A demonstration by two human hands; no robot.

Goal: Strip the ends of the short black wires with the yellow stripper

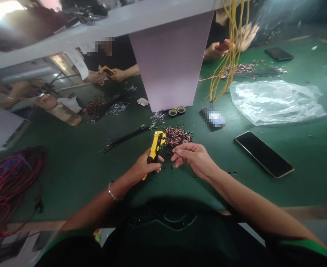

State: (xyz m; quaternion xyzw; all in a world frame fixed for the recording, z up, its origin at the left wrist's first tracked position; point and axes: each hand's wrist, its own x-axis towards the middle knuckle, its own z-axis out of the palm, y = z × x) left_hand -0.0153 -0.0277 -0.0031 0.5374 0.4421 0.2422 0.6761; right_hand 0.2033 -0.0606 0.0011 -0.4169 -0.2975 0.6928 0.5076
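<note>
My left hand (pixel 149 164) is wrapped round the handles of a yellow and black hand tool (pixel 156 146), whose head points up and away from me. To its right, my right hand (pixel 189 157) has thumb and forefinger pinched together; what they hold, if anything, is too small to make out. Just beyond both hands lies a pile of small copper-and-black pieces (pixel 178 136). A bundle of thin black wires (pixel 127 137) stretches to the left of the tool. Small silvery pieces (pixel 158 116) lie behind the pile.
Black tape rolls (pixel 172 112) lie before an upright panel (pixel 171 59). A phone (pixel 264 154) and clear plastic bag (pixel 276 102) are at right, near hanging yellow wires (pixel 231 48). Red cables (pixel 12 185) are coiled at left. Other people's hands (pixel 119 75) work across the green table (pixel 77 178).
</note>
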